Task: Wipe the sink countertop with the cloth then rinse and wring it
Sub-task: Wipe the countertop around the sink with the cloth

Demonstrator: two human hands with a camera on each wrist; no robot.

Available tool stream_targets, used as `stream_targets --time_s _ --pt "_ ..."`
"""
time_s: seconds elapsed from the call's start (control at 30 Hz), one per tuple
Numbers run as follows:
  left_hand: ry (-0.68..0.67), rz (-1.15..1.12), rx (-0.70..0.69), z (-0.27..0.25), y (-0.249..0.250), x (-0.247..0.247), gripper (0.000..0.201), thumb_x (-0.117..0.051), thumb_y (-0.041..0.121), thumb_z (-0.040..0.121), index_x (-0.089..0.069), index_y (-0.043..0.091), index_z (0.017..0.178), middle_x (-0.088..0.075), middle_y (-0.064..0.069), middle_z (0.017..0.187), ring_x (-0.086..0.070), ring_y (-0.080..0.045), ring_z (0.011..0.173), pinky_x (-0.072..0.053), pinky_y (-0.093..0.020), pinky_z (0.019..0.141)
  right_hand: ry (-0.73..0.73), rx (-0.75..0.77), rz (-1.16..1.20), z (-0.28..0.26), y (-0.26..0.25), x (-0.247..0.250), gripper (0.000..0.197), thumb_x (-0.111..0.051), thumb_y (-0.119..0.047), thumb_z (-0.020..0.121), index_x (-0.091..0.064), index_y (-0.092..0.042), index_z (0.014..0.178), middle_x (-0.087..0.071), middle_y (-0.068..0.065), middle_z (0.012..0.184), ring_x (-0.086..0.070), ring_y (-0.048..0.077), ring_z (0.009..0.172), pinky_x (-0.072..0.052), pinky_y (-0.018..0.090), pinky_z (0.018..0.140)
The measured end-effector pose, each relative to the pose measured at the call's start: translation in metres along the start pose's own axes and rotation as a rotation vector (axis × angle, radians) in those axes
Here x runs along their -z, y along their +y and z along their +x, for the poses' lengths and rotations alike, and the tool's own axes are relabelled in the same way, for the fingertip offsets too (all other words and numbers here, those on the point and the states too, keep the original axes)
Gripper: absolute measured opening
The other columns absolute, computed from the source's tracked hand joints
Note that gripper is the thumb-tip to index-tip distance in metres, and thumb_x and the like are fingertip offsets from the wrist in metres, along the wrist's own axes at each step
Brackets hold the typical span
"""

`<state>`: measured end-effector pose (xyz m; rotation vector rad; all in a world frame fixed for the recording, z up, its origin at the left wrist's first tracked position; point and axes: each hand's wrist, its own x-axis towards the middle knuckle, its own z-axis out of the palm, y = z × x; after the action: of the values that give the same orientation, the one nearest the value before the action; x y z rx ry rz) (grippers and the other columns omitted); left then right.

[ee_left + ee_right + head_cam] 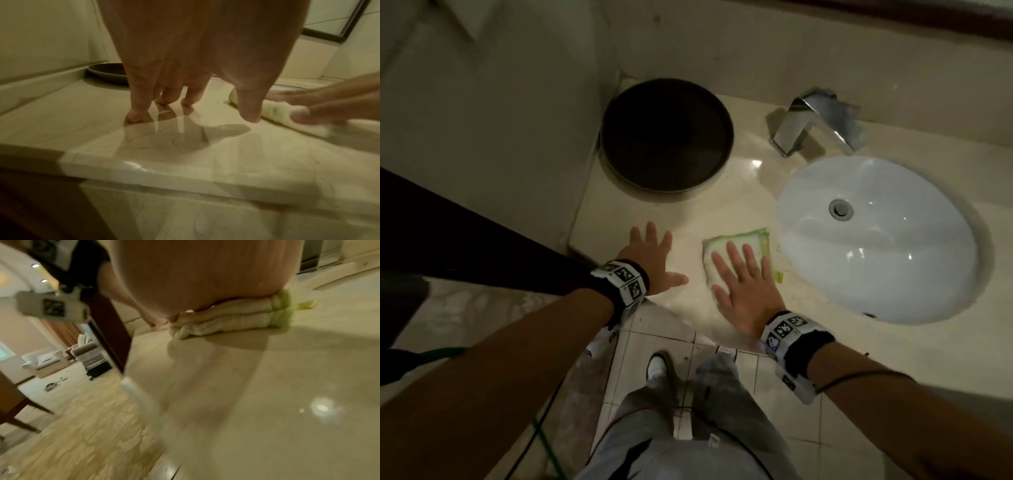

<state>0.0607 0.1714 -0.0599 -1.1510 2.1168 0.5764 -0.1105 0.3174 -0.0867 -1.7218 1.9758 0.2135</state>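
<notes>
A folded white cloth with green edging [748, 241] [226, 321] [275, 110] lies on the beige countertop [736, 192] just left of the white oval sink [876, 240]. My right hand [743, 281] presses flat on the cloth with straight, spread fingers. Its palm [195, 272] covers the cloth's top in the right wrist view. My left hand [650, 253] [185, 73] rests on the bare counter to the cloth's left, fingers spread and fingertips [135, 116] touching the stone.
A dark round tray [666, 133] [109, 73] sits at the back left corner. The chrome faucet [815, 120] stands behind the sink. The counter's front edge [185, 177] drops to a tiled floor [654, 342], where my legs and a shoe [655, 366] show.
</notes>
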Motion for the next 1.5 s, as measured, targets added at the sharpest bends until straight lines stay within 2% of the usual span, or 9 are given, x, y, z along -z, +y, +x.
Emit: stream_targets --time_s 0.27,0.53,0.8,0.93,1.07,1.2,1.27,1.37,1.5 --pt "0.030 0.042 0.038 0.003 0.004 -0.010 0.116 -0.051 0.078 0.076 0.015 0.021 0.152 0.024 -0.017 0.157 0.012 -0.046 0.144 -0.019 -0.053 0.116 0.025 -0.133 0.051 0.092 0.073 0.074 0.064 -0.019 -0.052 0.100 0.010 -0.034 0.153 0.018 -0.001 0.162 0.017 0.029 0.148 0.002 0.054 0.119" --pt "0.018 0.014 0.047 0.002 0.003 -0.011 0.118 -0.054 0.077 0.074 0.016 0.021 0.152 0.026 -0.016 0.156 0.015 -0.044 0.144 -0.017 -0.053 0.117 -0.013 -0.214 0.044 0.142 0.069 0.103 0.064 -0.019 -0.052 0.099 0.008 -0.032 0.154 0.017 0.002 0.162 0.016 0.030 0.148 0.005 0.056 0.118" --pt "0.029 -0.011 0.067 -0.002 0.005 -0.010 0.117 -0.056 0.075 0.074 0.014 0.023 0.152 0.026 -0.013 0.157 0.016 -0.040 0.145 -0.013 -0.049 0.119 0.021 0.123 -0.154 0.097 0.020 0.060 0.064 -0.019 -0.045 0.100 0.010 -0.025 0.154 0.013 0.007 0.162 0.012 0.036 0.148 0.000 0.061 0.116" --pt "0.050 -0.047 0.068 -0.005 0.007 -0.010 0.115 -0.057 0.073 0.076 0.013 0.025 0.152 0.024 -0.011 0.158 0.015 -0.038 0.146 -0.011 -0.046 0.119 -0.006 0.356 -0.205 0.054 -0.006 0.032 0.067 -0.006 -0.048 0.091 -0.001 -0.026 0.155 0.001 0.009 0.163 0.004 0.039 0.148 0.000 0.061 0.116" --pt "0.061 -0.072 0.081 -0.005 0.007 -0.011 0.116 -0.060 0.072 0.075 0.013 0.026 0.152 0.023 -0.009 0.159 0.015 -0.036 0.146 -0.010 -0.046 0.119 0.009 0.414 -0.230 0.047 0.004 0.030 0.062 -0.018 -0.049 0.099 -0.002 -0.030 0.155 0.004 0.003 0.164 0.008 0.031 0.149 0.001 0.056 0.118" --pt "0.059 -0.074 0.082 -0.003 0.006 -0.012 0.116 -0.060 0.073 0.074 0.014 0.028 0.152 0.024 -0.008 0.158 0.016 -0.035 0.146 -0.009 -0.046 0.120 -0.047 0.484 -0.310 0.066 0.032 0.047 0.072 0.002 -0.057 0.087 -0.002 -0.033 0.155 0.003 0.000 0.164 0.005 0.028 0.150 -0.001 0.053 0.117" --pt "0.057 -0.068 0.084 -0.003 0.004 -0.012 0.117 -0.059 0.073 0.073 0.014 0.028 0.152 0.024 -0.008 0.158 0.016 -0.034 0.146 -0.009 -0.045 0.120 -0.043 0.431 -0.333 0.076 0.052 0.059 0.075 0.008 -0.058 0.084 0.002 -0.033 0.154 0.006 0.001 0.164 0.006 0.028 0.150 -0.002 0.052 0.117" --pt "0.052 -0.059 0.085 -0.002 0.003 -0.013 0.118 -0.059 0.075 0.072 0.014 0.028 0.152 0.025 -0.007 0.158 0.016 -0.034 0.146 -0.010 -0.046 0.120 0.005 0.290 -0.264 0.096 0.089 0.078 0.062 -0.011 -0.055 0.097 0.009 -0.036 0.153 0.012 -0.001 0.163 0.010 0.025 0.150 0.001 0.050 0.119" --pt "0.047 -0.049 0.090 -0.001 0.003 -0.013 0.118 -0.057 0.077 0.071 0.015 0.029 0.152 0.025 -0.007 0.158 0.016 -0.034 0.146 -0.009 -0.045 0.121 -0.019 0.094 -0.143 0.121 0.123 0.103 0.062 -0.016 -0.055 0.098 0.011 -0.041 0.151 0.019 -0.008 0.161 0.016 0.019 0.148 0.004 0.047 0.120"
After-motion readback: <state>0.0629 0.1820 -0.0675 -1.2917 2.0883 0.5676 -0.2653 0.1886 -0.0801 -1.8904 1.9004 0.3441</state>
